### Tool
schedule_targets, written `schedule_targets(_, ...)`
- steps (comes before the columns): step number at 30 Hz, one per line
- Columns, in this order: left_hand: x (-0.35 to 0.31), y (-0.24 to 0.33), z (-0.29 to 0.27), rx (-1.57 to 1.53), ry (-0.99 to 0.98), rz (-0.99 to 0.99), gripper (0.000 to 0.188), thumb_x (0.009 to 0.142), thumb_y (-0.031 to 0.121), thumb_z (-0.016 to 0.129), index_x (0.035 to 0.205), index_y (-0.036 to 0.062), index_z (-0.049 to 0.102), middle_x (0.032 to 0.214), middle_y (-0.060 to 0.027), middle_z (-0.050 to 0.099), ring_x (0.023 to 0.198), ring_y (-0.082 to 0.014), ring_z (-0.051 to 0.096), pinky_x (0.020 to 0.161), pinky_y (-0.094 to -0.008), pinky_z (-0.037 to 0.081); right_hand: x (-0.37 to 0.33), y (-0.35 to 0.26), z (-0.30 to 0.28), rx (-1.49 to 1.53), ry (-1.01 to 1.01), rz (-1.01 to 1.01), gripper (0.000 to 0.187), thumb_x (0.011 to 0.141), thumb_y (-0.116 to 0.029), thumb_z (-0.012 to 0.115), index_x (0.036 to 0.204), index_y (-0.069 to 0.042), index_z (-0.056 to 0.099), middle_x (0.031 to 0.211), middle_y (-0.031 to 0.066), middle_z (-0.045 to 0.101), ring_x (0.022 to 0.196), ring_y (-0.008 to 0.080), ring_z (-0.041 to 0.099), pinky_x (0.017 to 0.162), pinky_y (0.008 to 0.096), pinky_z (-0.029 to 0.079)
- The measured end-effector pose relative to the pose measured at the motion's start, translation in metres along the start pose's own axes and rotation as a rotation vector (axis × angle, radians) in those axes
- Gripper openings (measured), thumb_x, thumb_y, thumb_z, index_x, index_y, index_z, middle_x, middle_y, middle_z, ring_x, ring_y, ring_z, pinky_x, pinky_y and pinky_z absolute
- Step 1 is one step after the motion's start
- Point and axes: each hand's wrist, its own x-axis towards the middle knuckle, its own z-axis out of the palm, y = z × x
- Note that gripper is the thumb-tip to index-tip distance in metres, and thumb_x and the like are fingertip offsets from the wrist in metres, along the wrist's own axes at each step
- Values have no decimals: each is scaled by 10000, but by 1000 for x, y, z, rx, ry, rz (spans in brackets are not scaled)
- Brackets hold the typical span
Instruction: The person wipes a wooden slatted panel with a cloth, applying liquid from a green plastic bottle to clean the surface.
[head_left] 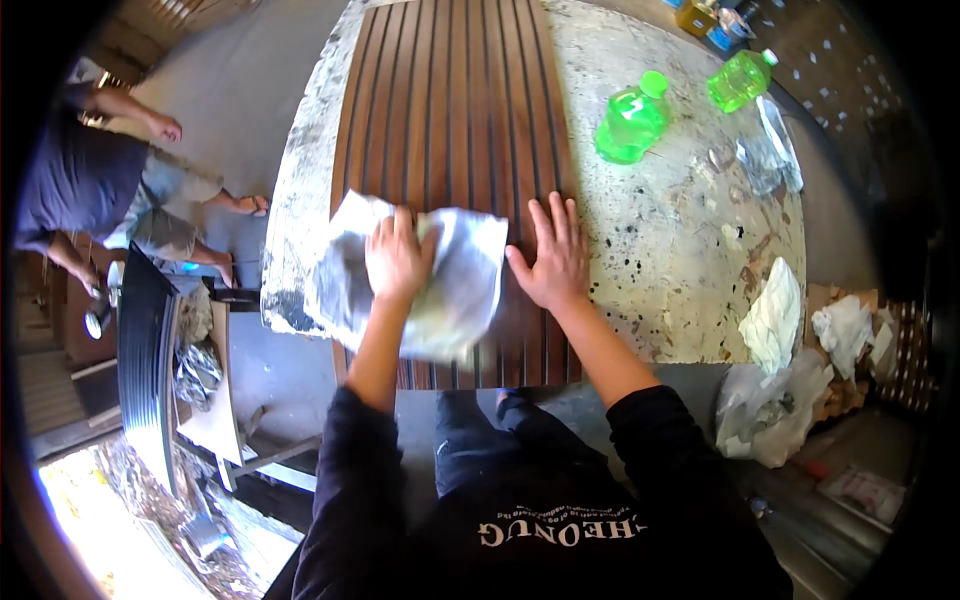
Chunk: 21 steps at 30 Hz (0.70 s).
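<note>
Watching from far off, I see the left hand [397, 258] on a pale cloth [460, 275], over the near left part of the brown slatted panel [455, 130] on the spotted worktable [680, 275]. I can't tell if that hand grips. The right hand [555, 250] rests flat there, fingers apart. Wiping looks underway, not finished (how much is left, I can't tell).

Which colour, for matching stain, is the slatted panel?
Brown with dark striping; the slatted panel shows best in the head view.

Both hands [556, 262] palm-down, forearms [605, 350] apart
</note>
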Motion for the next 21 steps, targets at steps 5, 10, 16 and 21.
schedule_targets(5, -119, 10, -27, -53, -64, -3, 163, 814, 197, 634, 850, 49, 576, 744, -126, 592, 705, -307, 588, 676, -403, 457, 0, 0, -4, 10, -71, 61, 732, 854, -527, 513, 1437, -125, 327, 1519, 143, 230, 1417, 332, 176, 1124, 517, 195)
schedule_targets(10, -87, 10, -22, -62, -8, 58, 139, 819, 174, 632, 830, 53, 564, 680, -118, 600, 615, -295, 604, 590, -389, 474, 4, -6, -4, 62, -45, 31, 750, 846, -509, 526, 1439, -101, 315, 1511, 174, 229, 1404, 371, 194, 1117, 542, 192)
schedule_targets(16, 83, 1, 34, 24, -11, 68, 193, 902, 270, 553, 882, 96, 473, 683, -166, 617, 624, -356, 626, 545, -453, 487, 6, -5, -8, 110, -86, 39, 751, 830, -468, 569, 1435, -100, 319, 1510, 182, 221, 1401, 392, 182, 1102, 570, 193)
schedule_targets(21, 249, -6, 80, 78, 6, -9, 275, 912, 353, 515, 953, 90, 448, 782, -212, 663, 747, -391, 656, 651, -485, 512, 2, 0, -13, 130, -145, 46, 752, 831, -488, 566, 1438, -120, 319, 1506, 189, 232, 1382, 429, 209, 1073, 594, 231)
